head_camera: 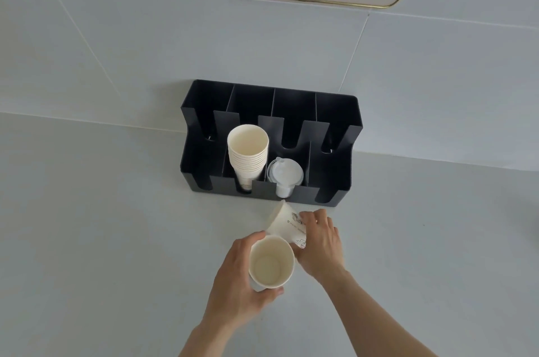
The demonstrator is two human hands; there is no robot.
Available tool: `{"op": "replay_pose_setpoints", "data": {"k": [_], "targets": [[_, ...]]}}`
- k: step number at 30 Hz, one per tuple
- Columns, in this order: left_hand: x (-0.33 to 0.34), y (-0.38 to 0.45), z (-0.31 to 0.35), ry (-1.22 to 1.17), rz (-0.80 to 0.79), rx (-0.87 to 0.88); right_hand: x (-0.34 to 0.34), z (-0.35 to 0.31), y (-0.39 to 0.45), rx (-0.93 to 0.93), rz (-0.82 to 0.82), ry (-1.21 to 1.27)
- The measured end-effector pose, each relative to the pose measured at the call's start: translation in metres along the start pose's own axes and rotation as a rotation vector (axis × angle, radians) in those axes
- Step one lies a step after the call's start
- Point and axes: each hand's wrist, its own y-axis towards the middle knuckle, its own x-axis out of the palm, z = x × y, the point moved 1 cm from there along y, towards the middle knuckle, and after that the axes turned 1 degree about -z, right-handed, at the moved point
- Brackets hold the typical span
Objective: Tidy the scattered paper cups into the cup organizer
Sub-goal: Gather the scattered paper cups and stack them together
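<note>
Black plastic forms the cup organizer (332, 181), set on the pale bench (87, 225) against the wall. Its second slot from the left holds a stack of paper cups (248, 152); white lids (285, 174) sit just right. Near its front, the left hand (236, 280) clamps an upright paper cup (271, 261), the right hand (319, 243) clamps a tilted printed cup (287, 225); its lettering is unreadable.

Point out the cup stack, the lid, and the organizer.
cup stack (248, 152): head view, on the stacked rims.
lid (284, 172): head view, on its top face.
organizer (335, 178): head view, on its bare front wall.
</note>
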Motion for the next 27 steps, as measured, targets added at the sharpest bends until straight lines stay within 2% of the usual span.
{"op": "replay_pose_setpoints", "data": {"k": [5, 8, 10, 14, 21, 27], "targets": [[0.004, 0.001, -0.002, -0.01, -0.002, -0.009, -0.05, 0.002, -0.021, 0.157, 0.192, 0.545], [0.007, 0.002, 0.0, -0.02, -0.005, 0.002, -0.087, -0.006, -0.038, 0.148, 0.257, 0.781], [0.009, 0.003, 0.002, -0.025, -0.009, 0.013, -0.104, -0.013, -0.052, 0.092, 0.24, 0.865], [0.018, 0.004, 0.01, -0.043, -0.045, 0.02, -0.1, -0.021, -0.077, -0.008, 0.116, 0.796], [0.036, 0.0, 0.028, -0.113, -0.07, 0.06, -0.068, -0.008, -0.108, 0.018, -0.007, 0.675], [0.064, 0.001, 0.042, -0.121, -0.167, 0.14, -0.068, 0.021, -0.133, 0.12, 0.039, 0.701]]}}
